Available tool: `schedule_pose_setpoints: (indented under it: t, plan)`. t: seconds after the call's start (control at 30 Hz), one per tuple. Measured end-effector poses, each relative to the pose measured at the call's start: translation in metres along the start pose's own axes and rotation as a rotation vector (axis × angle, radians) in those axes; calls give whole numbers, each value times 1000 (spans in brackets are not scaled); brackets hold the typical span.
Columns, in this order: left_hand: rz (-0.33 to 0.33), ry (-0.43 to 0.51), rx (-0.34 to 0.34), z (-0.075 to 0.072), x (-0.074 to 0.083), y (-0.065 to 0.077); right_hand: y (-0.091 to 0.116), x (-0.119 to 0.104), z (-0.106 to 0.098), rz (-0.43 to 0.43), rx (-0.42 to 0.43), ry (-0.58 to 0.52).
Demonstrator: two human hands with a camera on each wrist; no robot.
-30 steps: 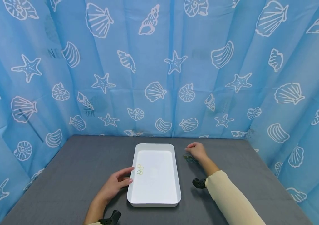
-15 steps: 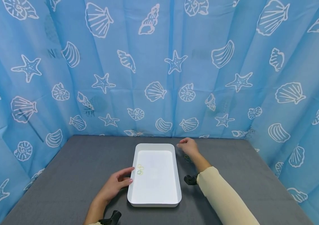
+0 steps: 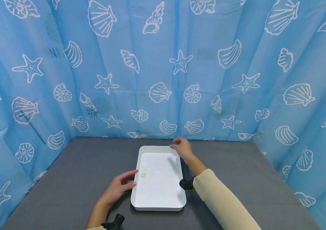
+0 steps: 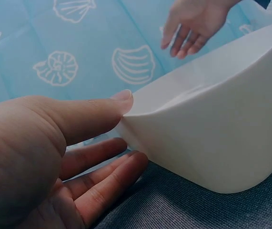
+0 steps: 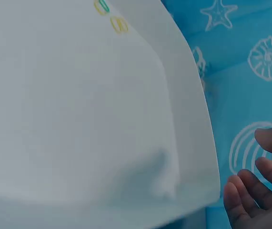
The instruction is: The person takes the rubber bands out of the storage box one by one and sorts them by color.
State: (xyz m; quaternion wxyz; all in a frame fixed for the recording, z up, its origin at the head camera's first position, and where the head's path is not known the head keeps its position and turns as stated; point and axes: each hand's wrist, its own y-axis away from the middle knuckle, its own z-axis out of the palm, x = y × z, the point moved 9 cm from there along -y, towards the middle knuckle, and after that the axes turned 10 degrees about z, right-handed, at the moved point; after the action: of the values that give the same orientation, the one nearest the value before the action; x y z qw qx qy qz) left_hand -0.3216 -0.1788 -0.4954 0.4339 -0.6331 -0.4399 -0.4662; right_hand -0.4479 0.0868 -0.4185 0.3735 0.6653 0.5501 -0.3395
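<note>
A white shallow tray [image 3: 158, 191] sits on the grey cloth. Several thin yellow and green rings [image 3: 143, 175], like small rubber bands, lie inside it near the left wall. My left hand [image 3: 119, 187] rests against the tray's left side; in the left wrist view its thumb touches the rim and the other fingers lie below, by the outer wall. Over the tray's far right corner hovers my right hand [image 3: 182, 147]. Its thumb and fingers are loosely bent and apart in the right wrist view, with nothing visible between them. The rings to the right of the tray are hidden behind the right arm.
Grey cloth [image 3: 94, 163] covers the table around the tray. A blue curtain [image 3: 140, 92] with white shell and starfish prints closes off the back and both sides. A black wrist camera [image 3: 186, 183] on the right arm overlaps the tray's right edge in the head view.
My right hand has moved left, from above the rings right of the tray to the tray's far right corner. The left hand and the rings in the tray have stayed put.
</note>
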Motion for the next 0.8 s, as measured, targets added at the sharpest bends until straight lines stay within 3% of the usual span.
schedule_pose_setpoints:
  t: [0.43, 0.8]
  plan:
    - [0, 7, 8, 0, -2, -1, 12, -15, 44, -129, -144, 81]
    - [-1, 16, -19, 1, -2, -1, 24, -18, 83, -169, -313, 85]
